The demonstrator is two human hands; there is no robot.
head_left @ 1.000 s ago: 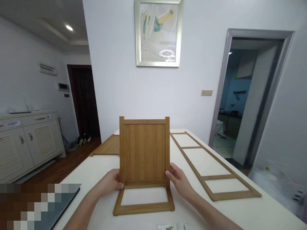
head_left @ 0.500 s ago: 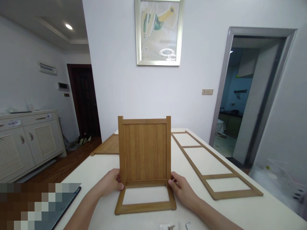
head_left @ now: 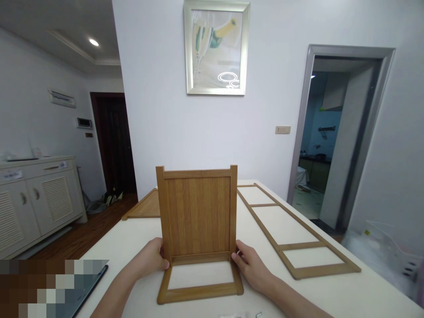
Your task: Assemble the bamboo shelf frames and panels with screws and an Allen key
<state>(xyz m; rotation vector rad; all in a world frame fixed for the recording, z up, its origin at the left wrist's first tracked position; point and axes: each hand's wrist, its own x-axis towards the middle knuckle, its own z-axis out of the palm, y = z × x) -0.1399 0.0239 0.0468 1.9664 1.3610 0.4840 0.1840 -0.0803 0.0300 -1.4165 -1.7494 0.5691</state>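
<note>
A framed wooden panel [head_left: 198, 214] stands nearly upright on the white table in front of me. Its lower end meets a flat wooden frame [head_left: 201, 291], whose near end lies toward me. What lies behind the panel is hidden. My left hand [head_left: 151, 256] grips the panel's lower left edge, thumb toward me and other fingers mostly out of sight. At the lower right edge, my right hand [head_left: 250, 264] pinches the panel between thumb and curled fingers. A small hex key [head_left: 259, 315] and a plastic bag [head_left: 231, 316] show at the bottom edge.
A long ladder-like wooden frame [head_left: 301, 245] lies flat on the right of the table [head_left: 331, 296]. Another wooden panel [head_left: 144, 206] lies at the far left, partly hidden. A dark flat device [head_left: 94, 289] sits at the near left edge. White plastic baskets [head_left: 387, 247] stand right of the table.
The panel's top has leaned slightly left and toward me, and the panel looks larger. Both hands keep their hold on its lower edges. The view has shifted a little.
</note>
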